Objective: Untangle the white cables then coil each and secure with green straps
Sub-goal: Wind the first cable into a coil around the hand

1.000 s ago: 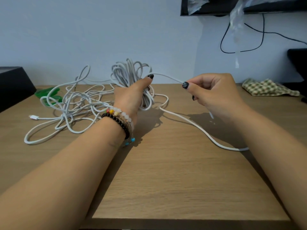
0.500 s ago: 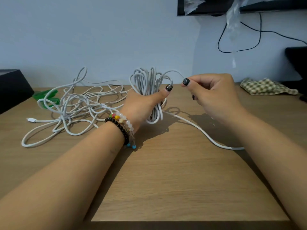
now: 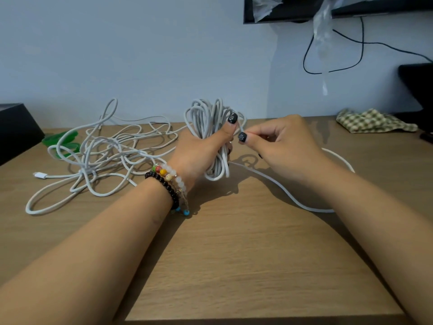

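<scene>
One coiled bundle of white round cable (image 3: 212,141), gripped upright above the wooden table (image 3: 234,254) by the left hand (image 3: 199,156); right hand (image 3: 281,146) pinches its loose tail, likely feeding another loop.

Checked cloth (image 3: 372,120) on wooden table (image 3: 246,254); black wall cable (image 3: 332,69) above.

Prob. a home desk: wood tabletop (image 3: 234,254), checked cloth (image 3: 375,120), wall-mounted screen (image 3: 293,8) w/ dangling wires.
</scene>
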{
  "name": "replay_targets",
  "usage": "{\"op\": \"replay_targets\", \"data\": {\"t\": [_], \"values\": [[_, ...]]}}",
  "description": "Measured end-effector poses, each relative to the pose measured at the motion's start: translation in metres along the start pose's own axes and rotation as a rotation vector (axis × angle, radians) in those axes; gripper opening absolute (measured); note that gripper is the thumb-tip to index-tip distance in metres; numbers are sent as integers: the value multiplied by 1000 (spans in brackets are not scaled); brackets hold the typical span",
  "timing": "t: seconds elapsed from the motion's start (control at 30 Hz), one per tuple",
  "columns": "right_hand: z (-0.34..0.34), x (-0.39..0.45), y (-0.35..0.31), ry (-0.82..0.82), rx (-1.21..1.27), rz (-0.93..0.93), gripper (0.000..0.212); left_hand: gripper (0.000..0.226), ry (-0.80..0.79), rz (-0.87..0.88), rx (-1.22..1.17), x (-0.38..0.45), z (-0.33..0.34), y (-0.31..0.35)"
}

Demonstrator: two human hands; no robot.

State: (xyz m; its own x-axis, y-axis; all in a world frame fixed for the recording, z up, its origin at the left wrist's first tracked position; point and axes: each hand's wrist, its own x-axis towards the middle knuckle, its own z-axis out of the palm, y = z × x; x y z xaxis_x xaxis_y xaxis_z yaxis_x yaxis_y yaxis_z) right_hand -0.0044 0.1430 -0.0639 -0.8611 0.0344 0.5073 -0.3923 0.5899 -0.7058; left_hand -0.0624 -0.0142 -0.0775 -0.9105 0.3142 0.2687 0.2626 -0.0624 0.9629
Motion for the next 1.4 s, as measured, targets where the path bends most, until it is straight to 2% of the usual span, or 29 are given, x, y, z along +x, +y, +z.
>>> {"op": "replay_targets", "data": {"t": [0.1,0.2,0.33,0.53,0.67,0.77,1.0,1.27,1.4], "values": [[5,-1,1,-40,-23,-5,17,23,-74,48,19,-2,0,0],[7,-1,3,-41,-11,8,16,20,-78,86,37,-1,1,0],[9,0,2,-44,-20,3,20,8,3,103,69,1,1,0],[5,2,3,-43,-57,6,16,13,143,32,-99,4,-5,6],[6,0,5,6,-54,-36,18,21,148,-29,-162,4,-4,4],[7,-1,8,-5,-86,-70,20,24,144,-29,-121,4,-3,1],[14,-3,10,-79,-154,-157,27,14,98,41,0,0,0,4],[15,-3,5,-31,-136,-138,19,11,182,70,13,3,-3,6],[11,0,5,148,-167,-88,15,17,235,-16,-195,4,-5,9]]}}
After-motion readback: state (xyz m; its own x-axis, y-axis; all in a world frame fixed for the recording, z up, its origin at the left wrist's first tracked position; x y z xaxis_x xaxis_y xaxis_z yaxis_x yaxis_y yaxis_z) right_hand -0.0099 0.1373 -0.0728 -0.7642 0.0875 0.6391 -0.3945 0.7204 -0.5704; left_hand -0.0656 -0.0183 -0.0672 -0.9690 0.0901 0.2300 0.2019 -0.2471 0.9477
